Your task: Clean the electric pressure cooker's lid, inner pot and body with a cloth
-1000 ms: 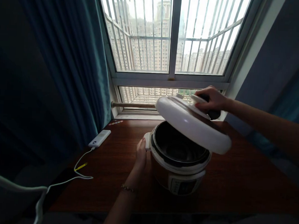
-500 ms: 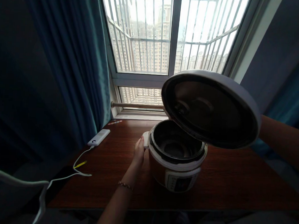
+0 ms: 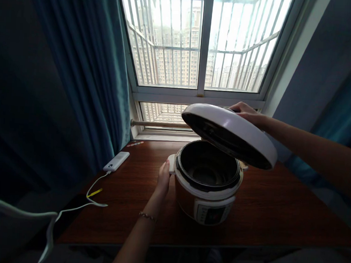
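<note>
An electric pressure cooker (image 3: 186, 201) stands on the wooden table, its front panel towards me. Inside it the dark inner pot (image 3: 207, 165) shows, with no food that I can make out. My left hand (image 3: 163, 176) is closed around the white side handle (image 3: 172, 164) of the cooker. Above and to the right of the pot, the white lid (image 3: 232, 131) hangs tilted, its dark underside partly showing. My right hand (image 3: 248, 113) grips the lid from the top; the lid hides some of its fingers and most of the knob.
A white power bank (image 3: 116, 161) lies on the table (image 3: 122, 215) at the left, with a white cable (image 3: 96, 182) plugged in. A yellow strip (image 3: 94, 193) lies by the cable. Behind the table is a barred window (image 3: 175, 40), with a blue curtain (image 3: 87, 62) at its left.
The lid has come down and turned flatter, shifting left over the pot, so less of its underside shows. My right hand has come into sight on top. My left hand has stayed put.
</note>
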The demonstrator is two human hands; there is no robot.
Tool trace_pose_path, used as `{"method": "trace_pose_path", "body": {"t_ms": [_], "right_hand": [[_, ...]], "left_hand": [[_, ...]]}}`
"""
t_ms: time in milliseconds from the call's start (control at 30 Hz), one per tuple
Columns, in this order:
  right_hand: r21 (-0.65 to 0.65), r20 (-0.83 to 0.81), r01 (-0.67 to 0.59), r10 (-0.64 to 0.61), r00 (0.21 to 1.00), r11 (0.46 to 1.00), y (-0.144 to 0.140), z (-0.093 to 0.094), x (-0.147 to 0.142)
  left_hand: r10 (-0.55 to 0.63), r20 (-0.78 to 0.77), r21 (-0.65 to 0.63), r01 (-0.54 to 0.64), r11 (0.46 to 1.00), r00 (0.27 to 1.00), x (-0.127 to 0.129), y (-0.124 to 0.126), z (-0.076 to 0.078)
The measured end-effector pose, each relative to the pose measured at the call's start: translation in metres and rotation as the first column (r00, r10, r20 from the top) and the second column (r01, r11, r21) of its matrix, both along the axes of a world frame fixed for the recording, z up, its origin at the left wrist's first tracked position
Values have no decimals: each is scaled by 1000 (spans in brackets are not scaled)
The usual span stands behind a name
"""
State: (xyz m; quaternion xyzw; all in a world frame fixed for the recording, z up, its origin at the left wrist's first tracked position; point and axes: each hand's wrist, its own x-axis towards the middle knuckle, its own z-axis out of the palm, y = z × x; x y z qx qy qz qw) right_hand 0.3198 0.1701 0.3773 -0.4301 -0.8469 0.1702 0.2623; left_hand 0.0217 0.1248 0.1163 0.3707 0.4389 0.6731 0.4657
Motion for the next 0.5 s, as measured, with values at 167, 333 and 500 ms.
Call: {"method": "trace_pose_path", "body": {"t_ms": [167, 333, 500], "right_hand": [[62, 208, -33, 20, 978, 998, 0, 10, -19], [144, 322, -64, 14, 947, 987, 6, 12, -27], [300, 455, -105, -45, 889, 948, 10, 5, -40]], "left_hand": [[-15, -14, 12, 15, 1000, 1000, -1, 1, -3], [-24, -44, 34, 26, 999, 999, -4, 2, -5], [-21, -61, 50, 24, 998, 998, -5, 2, -6]]}}
